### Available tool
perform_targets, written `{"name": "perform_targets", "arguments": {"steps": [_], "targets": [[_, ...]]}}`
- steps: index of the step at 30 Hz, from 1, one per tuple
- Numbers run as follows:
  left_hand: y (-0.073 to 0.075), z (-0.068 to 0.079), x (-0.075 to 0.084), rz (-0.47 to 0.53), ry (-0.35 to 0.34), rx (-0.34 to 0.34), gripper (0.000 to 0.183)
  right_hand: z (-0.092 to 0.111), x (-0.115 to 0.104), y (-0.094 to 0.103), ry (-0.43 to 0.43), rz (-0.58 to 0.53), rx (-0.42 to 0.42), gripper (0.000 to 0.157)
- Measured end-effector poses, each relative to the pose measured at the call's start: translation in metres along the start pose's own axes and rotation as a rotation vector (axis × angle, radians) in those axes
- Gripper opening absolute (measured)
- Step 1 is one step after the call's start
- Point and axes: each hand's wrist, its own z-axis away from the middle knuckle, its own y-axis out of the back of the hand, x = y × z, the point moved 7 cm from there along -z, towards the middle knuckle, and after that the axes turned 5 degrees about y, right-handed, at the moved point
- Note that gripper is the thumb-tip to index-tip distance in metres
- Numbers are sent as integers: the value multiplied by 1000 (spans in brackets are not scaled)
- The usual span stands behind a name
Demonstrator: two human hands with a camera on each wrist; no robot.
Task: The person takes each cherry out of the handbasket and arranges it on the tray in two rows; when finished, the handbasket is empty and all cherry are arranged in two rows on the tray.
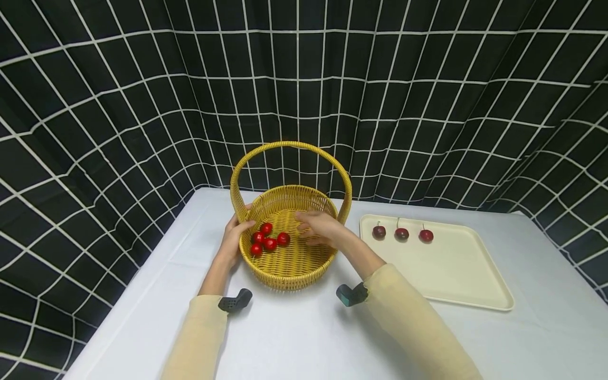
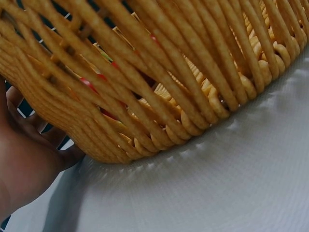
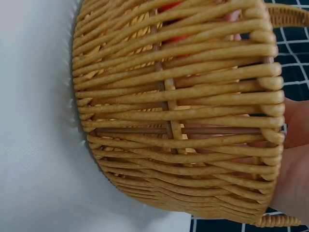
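Observation:
A yellow wicker basket (image 1: 290, 274) with a tall arched handle stands on the white table. Several bright red cherries (image 1: 270, 244) lie in its left half. My left hand (image 1: 231, 240) holds the basket's left rim, thumb over the edge; in the left wrist view that hand (image 2: 29, 159) is beside the woven wall. Over the right rim my right hand (image 1: 323, 228) reaches into the basket, its fingers loosely extended and somewhat blurred, to the right of the cherries. No object shows in it. From the right wrist, the weave (image 3: 183, 101) partly covers this hand (image 3: 294, 159).
To the right of the basket lies a cream tray (image 1: 456, 269). Along its far side sit 3 dark red cherries with stems (image 1: 401, 234). A black curtain with a white grid (image 1: 304, 95) surrounds the table's back and sides. Each wrist carries a dark device (image 1: 351, 294).

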Motion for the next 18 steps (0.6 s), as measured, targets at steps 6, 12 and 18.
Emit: {"name": "perform_targets", "arguments": {"steps": [6, 12, 18], "targets": [[0, 0, 1, -3, -5, 4, 54, -7, 2, -2, -31, 46, -29, 51], [0, -2, 0, -2, -9, 7, 54, -9, 2, -9, -52, 112, -43, 49], [1, -2, -2, 4, -2, 8, 53, -13, 3, -18, -18, 156, -25, 43]]}}
